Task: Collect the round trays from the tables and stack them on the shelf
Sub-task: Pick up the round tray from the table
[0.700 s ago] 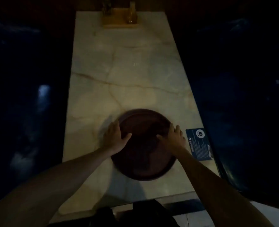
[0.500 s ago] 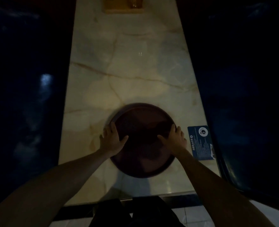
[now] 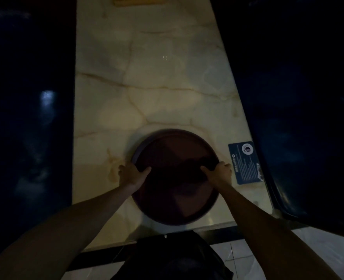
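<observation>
Tray near table's front edge, both hands, left & right, gripping its rim; blue card just right.

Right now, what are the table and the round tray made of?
The table looks like polished marble or a marble-look stone: pale cream with brownish veins and a soft shine. The tray looks like dark brown plastic or lacquered wood, smooth with a raised rim; the dim light leaves that open. Both hands hold its rim.

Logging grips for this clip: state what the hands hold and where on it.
Both hands grip the round tray by its rim: left hand on the left edge, right hand on the right edge.
</observation>
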